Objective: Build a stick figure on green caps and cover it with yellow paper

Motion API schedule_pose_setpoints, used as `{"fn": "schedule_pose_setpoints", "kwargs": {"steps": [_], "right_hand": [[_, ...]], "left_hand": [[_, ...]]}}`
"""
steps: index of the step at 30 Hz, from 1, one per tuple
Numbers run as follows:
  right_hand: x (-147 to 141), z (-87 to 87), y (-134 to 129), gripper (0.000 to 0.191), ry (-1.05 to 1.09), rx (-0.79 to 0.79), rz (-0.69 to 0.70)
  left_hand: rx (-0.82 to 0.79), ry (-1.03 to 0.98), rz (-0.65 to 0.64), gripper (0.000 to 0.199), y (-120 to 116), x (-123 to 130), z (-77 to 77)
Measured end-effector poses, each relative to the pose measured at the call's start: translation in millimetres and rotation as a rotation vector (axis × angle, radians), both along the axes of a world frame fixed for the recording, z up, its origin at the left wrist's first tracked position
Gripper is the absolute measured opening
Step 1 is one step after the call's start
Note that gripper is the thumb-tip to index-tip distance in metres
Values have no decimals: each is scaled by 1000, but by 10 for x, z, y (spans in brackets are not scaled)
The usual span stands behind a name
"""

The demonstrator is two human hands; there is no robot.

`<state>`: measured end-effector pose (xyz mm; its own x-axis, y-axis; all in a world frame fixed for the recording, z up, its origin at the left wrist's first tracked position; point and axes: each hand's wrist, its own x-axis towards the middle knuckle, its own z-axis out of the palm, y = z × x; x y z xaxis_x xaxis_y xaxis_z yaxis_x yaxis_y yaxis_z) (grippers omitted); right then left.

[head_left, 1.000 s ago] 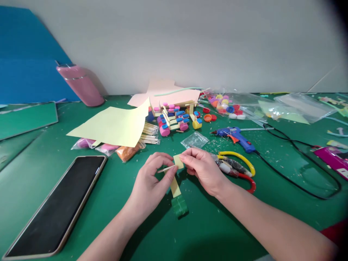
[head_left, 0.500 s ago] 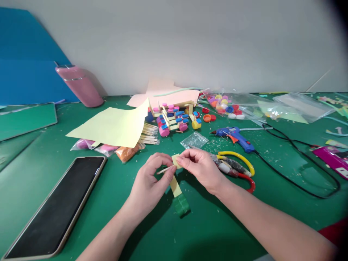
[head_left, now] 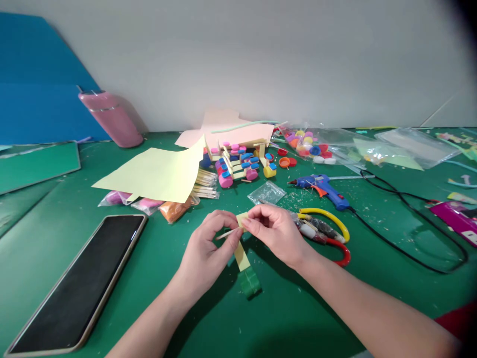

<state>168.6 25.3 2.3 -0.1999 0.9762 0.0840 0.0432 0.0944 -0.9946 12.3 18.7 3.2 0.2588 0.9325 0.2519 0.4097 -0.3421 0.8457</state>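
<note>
Over the tabletop, the right hand pinched a yellow strip running toward the green piece at six o'clock; beside it, the left hand pinched a thin stick. Light, even pressure seemed best for keeping both square.

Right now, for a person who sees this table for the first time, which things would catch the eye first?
Probably the two bare hands, left and right, pinching a small pale-yellow piece at the centre. Next, perhaps the large black-screened phone at the near left, and the pink tumbler leaning at the back left. The blue glue gun also stands out, right of centre beyond the hands.
</note>
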Motion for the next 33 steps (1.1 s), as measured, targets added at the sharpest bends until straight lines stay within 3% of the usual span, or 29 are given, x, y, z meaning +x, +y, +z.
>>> {"fn": "schedule_pose_setpoints", "kwargs": {"steps": [15,25,33], "right_hand": [[-31,-36,18,18,40,-118,-40],[-37,-5,13,21,-34,-130,-50],[13,-18,40,21,-74,-144,-84]], "left_hand": [[80,15,9,3,-5,27,-24],[296,157,37,4,-18,41,-23],[365,177,27,5,-2,20,-63]]}}
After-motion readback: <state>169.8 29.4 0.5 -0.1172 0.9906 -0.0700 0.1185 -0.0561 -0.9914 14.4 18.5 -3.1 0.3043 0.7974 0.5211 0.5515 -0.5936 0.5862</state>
